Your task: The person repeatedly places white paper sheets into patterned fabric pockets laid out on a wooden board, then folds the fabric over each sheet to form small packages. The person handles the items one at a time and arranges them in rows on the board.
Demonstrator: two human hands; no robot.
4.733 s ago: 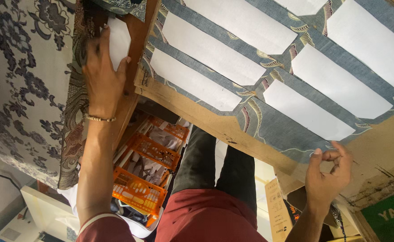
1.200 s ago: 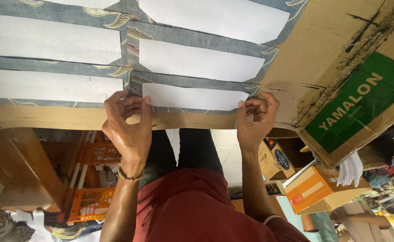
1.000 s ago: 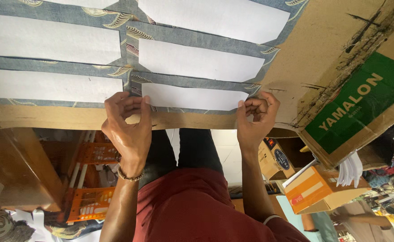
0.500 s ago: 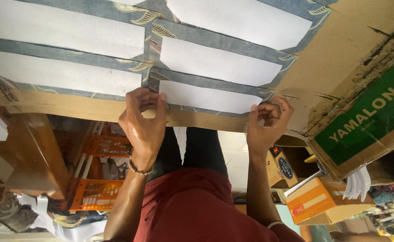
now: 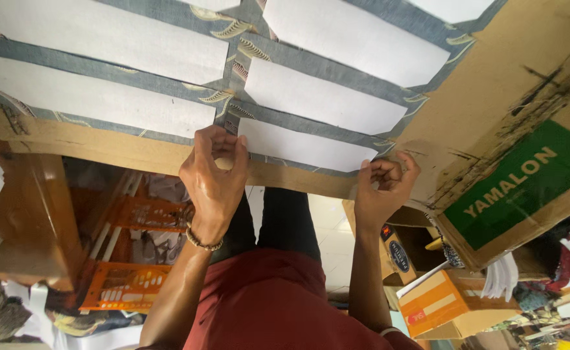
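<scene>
A blue-grey patterned fabric (image 5: pixel 337 123) lies on a sheet of brown cardboard (image 5: pixel 505 84), with several white paper strips laid on it in rows. My left hand (image 5: pixel 213 175), which wears a bead bracelet, pinches the left end of the nearest white paper strip (image 5: pixel 304 148) at the fabric's near edge. At the strip's right end, by the fabric's corner, the fingers of my right hand (image 5: pixel 382 191) are curled. Both hands rest at the near edge of the cardboard.
A cardboard box with a green label (image 5: pixel 525 188) sits at the right. Small orange and brown boxes (image 5: pixel 440 301) stand below it on the floor. An orange plastic rack (image 5: pixel 129 285) and a wooden table leg (image 5: pixel 32 214) are at the lower left.
Earlier my left hand reached far to the left and my right hand was at the cardboard's right edge. Both now sit at the ends of the nearest strip. The view has shifted slightly.
</scene>
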